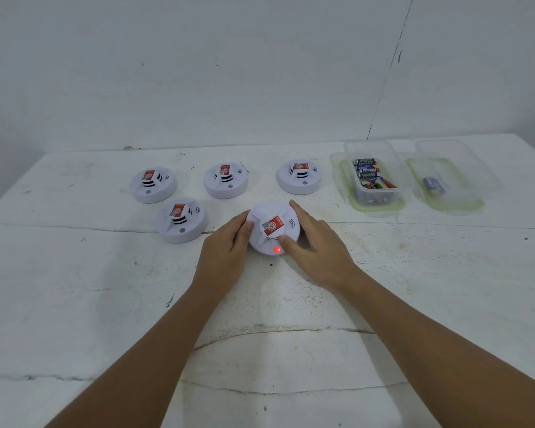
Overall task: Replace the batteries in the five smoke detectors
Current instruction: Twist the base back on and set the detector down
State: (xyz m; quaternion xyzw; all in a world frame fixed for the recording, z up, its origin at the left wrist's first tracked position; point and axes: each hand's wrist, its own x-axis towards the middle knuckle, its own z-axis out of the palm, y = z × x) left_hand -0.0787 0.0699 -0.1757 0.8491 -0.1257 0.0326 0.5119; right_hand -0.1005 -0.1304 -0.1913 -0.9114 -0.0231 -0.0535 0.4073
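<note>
Gripped detector (274,228) w/ both: left hand (226,251), right hand (315,245), fingers curled round rim. Red LED (277,250) lit. Risk: slip on twist, knocking nearby detector (181,220).

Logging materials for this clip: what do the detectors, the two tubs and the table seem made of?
Detectors: matte white plastic, judging by moulded vents. Tubs: clear plastic; batteries show through. Table: white-painted, cracked and scuffed, perhaps wood or stone.
</note>
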